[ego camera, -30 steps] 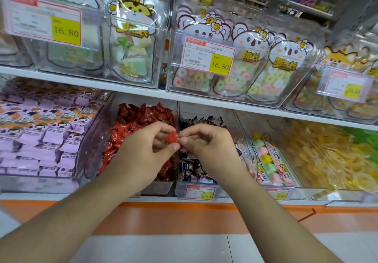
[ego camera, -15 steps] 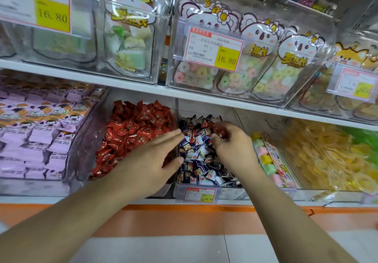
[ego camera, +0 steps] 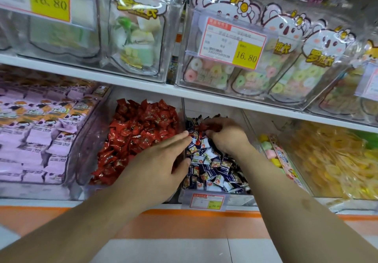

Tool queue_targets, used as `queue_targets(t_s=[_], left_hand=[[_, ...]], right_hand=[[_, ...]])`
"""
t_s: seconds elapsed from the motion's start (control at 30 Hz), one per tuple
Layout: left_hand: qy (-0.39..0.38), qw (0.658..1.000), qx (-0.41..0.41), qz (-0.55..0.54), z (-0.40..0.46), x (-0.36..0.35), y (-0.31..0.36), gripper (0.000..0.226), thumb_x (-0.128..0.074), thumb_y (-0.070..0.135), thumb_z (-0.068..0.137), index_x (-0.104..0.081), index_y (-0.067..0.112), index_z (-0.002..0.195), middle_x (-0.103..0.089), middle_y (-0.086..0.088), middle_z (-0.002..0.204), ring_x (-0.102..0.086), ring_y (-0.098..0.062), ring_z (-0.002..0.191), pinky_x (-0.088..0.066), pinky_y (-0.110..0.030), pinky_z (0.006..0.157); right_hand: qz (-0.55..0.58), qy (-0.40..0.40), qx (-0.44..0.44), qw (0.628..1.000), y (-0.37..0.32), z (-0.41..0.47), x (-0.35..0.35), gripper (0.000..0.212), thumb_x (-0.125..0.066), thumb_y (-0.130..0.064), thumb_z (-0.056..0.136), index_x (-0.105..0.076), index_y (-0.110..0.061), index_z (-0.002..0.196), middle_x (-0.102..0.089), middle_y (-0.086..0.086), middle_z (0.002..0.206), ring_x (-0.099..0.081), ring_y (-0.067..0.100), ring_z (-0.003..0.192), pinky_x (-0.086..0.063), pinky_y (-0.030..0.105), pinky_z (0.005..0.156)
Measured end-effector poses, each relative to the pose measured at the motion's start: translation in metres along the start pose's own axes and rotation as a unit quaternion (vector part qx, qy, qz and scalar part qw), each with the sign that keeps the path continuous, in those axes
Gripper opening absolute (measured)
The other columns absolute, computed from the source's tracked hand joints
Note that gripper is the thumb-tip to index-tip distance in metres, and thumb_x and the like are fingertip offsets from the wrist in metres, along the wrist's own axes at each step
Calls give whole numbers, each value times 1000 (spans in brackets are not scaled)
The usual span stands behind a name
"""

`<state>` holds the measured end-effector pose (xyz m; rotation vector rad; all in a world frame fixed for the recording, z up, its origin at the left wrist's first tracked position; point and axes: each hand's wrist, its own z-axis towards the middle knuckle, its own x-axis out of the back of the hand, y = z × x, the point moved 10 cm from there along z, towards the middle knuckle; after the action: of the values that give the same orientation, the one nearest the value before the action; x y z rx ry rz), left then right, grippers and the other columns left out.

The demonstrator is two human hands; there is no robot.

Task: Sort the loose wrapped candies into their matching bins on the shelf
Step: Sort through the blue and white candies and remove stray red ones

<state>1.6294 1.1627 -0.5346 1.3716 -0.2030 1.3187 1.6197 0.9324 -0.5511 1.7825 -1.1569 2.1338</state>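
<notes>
A clear bin of red wrapped candies [ego camera: 141, 132] sits on the lower shelf, and to its right a bin of blue-and-white wrapped candies [ego camera: 212, 170]. My right hand [ego camera: 227, 134] reaches deep into the blue-and-white bin, fingers curled around stray red candies [ego camera: 206, 126] lying at the back of the pile. My left hand [ego camera: 163, 160] lies flat with fingers stretched out across the divider between the two bins, fingertips touching the blue-and-white candies, holding nothing.
Purple snack packets [ego camera: 36, 132] fill the bin at far left. Pastel marshmallow sticks [ego camera: 274, 154] and yellow ring candies [ego camera: 327, 160] lie to the right. The upper shelf [ego camera: 143, 88] carries clear boxes of bagged sweets with price tags [ego camera: 233, 44]. A small price tag [ego camera: 207, 201] hangs below.
A second ago both hands pinched one red candy in front of the bins. Since then, the right hand went into the blue-and-white bin and closed on red candies; the left hand flattened.
</notes>
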Motion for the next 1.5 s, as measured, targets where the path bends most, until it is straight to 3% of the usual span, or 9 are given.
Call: queue_targets(t_s=[0.17, 0.43, 0.53, 0.7, 0.83, 1.07, 1.27, 1.37, 1.5], left_hand=[[-5, 1000, 2, -5, -1, 0, 0, 58, -44, 50, 104, -25, 45, 159, -14, 40, 161, -17, 16, 147, -15, -9, 115], [-11, 1000, 6, -15, 1, 0, -1, 59, -49, 50, 103, -30, 43, 158, -18, 39, 160, -21, 14, 147, -21, -17, 121], [-15, 999, 9, -27, 1, 4, -3, 57, -52, 47, 102, -35, 44, 156, -22, 38, 160, -24, 13, 146, -21, -17, 121], [61, 996, 52, -47, -2, 40, -6, 41, -59, 25, 101, -57, 34, 141, -58, 24, 134, -56, 6, 115, -41, -5, 96], [171, 978, 87, -78, -6, 76, -18, 36, -59, 1, 93, -65, 22, 123, -68, 16, 108, -63, 5, 98, -38, 4, 81], [163, 981, 90, -55, -17, 79, -18, 38, -61, 8, 94, -64, 27, 127, -64, 17, 120, -59, 5, 108, -35, 4, 85], [3, 1000, 3, 3, -14, 28, 3, 51, -50, 35, 105, -37, 43, 154, -30, 33, 157, -30, 11, 142, -21, -12, 117], [-35, 999, -15, 14, -15, 5, 8, 56, -40, 47, 107, -19, 48, 160, -8, 38, 163, -7, 18, 147, 2, -2, 111], [-10, 1000, -19, 17, -10, 3, 7, 52, -36, 50, 107, -27, 47, 158, -13, 36, 163, -11, 19, 145, 3, 5, 103]], right_hand=[[14, 75, 30, 997, -3, -19, 20, 16, -75, -11, 90, -80, -26, 94, -72, -9, 97, -68, 13, 83, -55, 23, 73], [240, 125, 26, 962, 5, -63, 47, 22, -72, -4, 93, -80, -23, 96, -77, -3, 90, -70, 0, 70, -51, 12, 59], [286, 109, 31, 952, -1, -75, 48, 22, -72, -4, 94, -80, -24, 99, -78, 2, 94, -74, 15, 76, -62, 27, 65], [358, 105, 10, 928, -15, -91, 54, 16, -70, -7, 96, -78, -20, 99, -78, 8, 92, -74, 33, 73, -64, 38, 69], [393, 88, 47, 914, -55, -99, 41, 8, -71, -9, 96, -76, -13, 101, -78, 7, 85, -73, 18, 68, -60, 27, 58], [255, 7, 144, 956, -99, -97, -1, 34, -59, -40, 100, -65, -35, 133, -69, -19, 126, -62, -2, 118, -52, 34, 104], [143, 93, 60, 984, -33, -82, 35, 25, -56, -19, 104, -66, -24, 127, -71, -6, 102, -64, -10, 71, -45, 8, 55], [40, 106, 58, 992, -13, -68, 43, 35, -61, -20, 100, -62, -26, 134, -72, 2, 116, -65, 9, 86, -50, 23, 75], [-21, 25, 29, 999, -1, -43, 29, 46, -61, -26, 100, -52, -30, 145, -66, 9, 132, -67, 29, 104, -54, 32, 87]])
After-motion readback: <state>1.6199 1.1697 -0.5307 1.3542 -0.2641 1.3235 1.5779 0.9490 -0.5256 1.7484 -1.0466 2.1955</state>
